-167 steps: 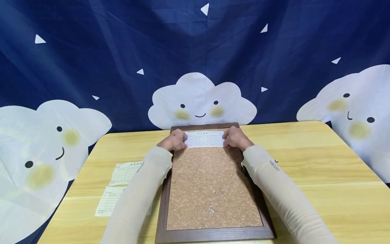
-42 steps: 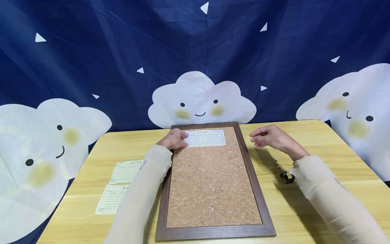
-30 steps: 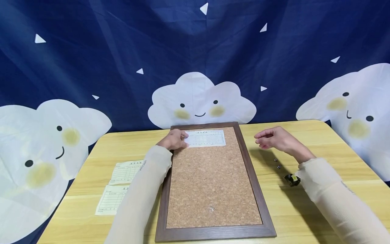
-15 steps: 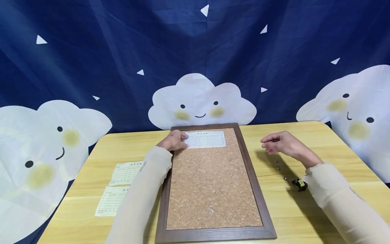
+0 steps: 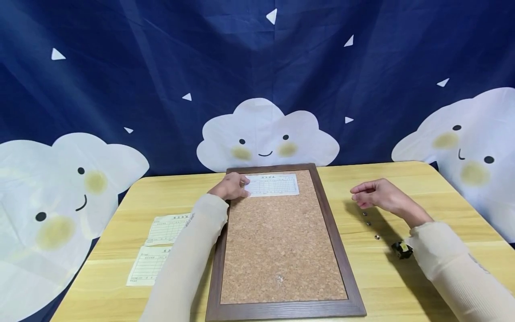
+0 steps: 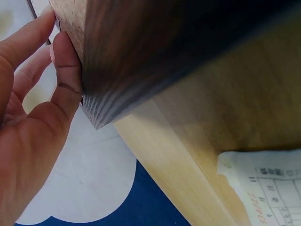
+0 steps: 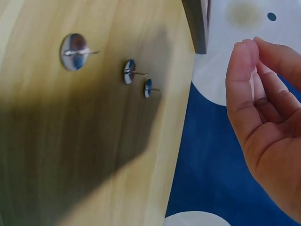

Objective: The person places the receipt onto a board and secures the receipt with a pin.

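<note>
Table (image 5: 450, 201) surface with a framed cork board (image 5: 281, 250) laid up to its far edge.
Two loose slips (image 5: 164, 230) are placed toward the left edge; three thumbtacks (image 7: 74, 52) are set, points up, right of the board. Near them, the right hand (image 5: 384, 195) is held raised, fingers loosely curved, thumb and index tips close together. Toward the board's far edge, a printed slip (image 5: 275, 184) is pressed at its left end by the left hand (image 5: 231, 186), thumb and index spread. Beyond, a blue curtain (image 5: 233, 58) is hung.
</note>
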The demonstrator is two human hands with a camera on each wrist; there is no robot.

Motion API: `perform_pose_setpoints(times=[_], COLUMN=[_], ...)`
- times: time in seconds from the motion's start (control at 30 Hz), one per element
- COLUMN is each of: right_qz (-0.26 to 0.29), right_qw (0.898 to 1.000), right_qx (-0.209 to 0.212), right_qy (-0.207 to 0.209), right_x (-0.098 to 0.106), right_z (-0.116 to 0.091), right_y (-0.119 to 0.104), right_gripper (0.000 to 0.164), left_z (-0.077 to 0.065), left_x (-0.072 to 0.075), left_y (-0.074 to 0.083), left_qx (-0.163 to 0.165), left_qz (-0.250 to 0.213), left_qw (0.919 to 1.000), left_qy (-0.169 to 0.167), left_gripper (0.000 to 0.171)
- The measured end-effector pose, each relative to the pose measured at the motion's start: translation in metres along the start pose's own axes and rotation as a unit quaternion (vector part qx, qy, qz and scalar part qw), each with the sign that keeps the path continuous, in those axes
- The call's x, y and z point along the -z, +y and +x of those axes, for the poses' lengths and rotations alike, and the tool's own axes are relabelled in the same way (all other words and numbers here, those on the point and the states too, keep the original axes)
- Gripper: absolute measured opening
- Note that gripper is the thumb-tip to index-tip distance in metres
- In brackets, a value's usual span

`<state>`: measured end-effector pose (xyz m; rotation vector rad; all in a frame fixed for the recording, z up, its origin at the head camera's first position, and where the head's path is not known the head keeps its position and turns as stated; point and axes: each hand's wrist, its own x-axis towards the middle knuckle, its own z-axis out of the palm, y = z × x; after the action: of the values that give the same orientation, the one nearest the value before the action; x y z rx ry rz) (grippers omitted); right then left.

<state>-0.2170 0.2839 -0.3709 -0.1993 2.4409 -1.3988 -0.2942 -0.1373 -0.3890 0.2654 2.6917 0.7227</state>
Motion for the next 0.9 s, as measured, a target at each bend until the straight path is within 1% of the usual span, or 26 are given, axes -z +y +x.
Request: perform_pose_setpoints(times=[0.13,0.23,0.4,0.67,0.9], right_qz=[-0.014,-0.011,0.002,-0.008,-0.011], right_qw=[1.000,1.000,1.000,1.000,1.000], right_qx=[-0.002,0.001,-0.009,-0.016,-0.010], right_qy=[0.001,-0.002,-0.010,-0.012,-0.019], right_x=[0.002,0.003,0.004,0.006,0.008], right_z=[-0.002,-0.004,-0.005,-0.008,-0.008], right_y=[0.003,0.006,0.011,0.019,0.025], right_gripper=[0.040,0.040,0.041,0.040,0.037], left_z=[0.001,0.001,0.000,0.001,0.001], left_x=[0.000,-0.001,0.000,-0.001,0.000], left_y=[-0.001,-0.001,-0.001,-0.001,-0.001], left_qx=[-0.007,-0.006,0.001,-0.003,-0.007], left_qz=[0.005,0.004,-0.002,-0.005,0.003], left_qw=[1.0000,1.0000,1.0000,1.0000,1.0000], left_qy=[0.001,-0.001,-0.004,-0.004,-0.001], left_gripper=[0.048,0.049,0.048,0.048,0.048])
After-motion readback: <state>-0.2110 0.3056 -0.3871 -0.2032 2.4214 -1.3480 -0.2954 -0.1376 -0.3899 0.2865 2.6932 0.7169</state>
